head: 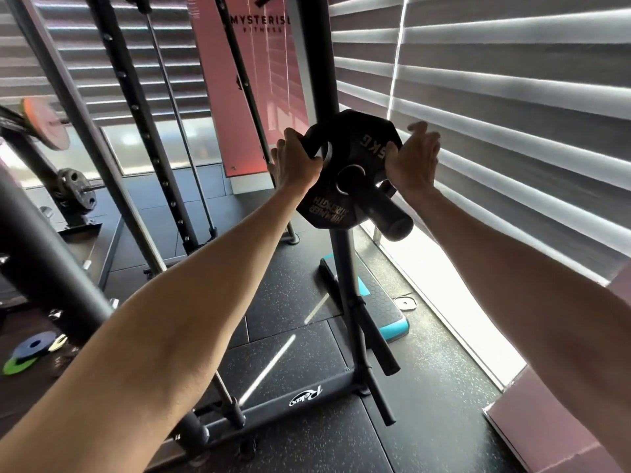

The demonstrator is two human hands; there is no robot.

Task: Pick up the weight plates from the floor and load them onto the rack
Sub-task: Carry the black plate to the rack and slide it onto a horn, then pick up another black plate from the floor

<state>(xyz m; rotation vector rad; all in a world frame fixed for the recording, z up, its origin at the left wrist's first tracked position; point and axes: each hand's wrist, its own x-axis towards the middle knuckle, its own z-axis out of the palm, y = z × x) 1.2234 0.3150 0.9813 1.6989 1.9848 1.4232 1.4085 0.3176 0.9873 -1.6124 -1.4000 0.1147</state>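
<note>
peg (392, 220) on the plate rack (316, 63) runs through the 5 kg hammer strength plate (355, 134); left hand (297, 158) grips its handle slot, right hand (413, 158) rests loose-fingered on the rim. push squarely, both sides evenly, so it slides without binding.

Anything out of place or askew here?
Minor only. The black plate on the rack's upper peg sits with its lettering upside down, left hand gripping its edge, right hand against the other. On the floor at lower left, blue and green discs lie overlapped. No damage visible.
</note>
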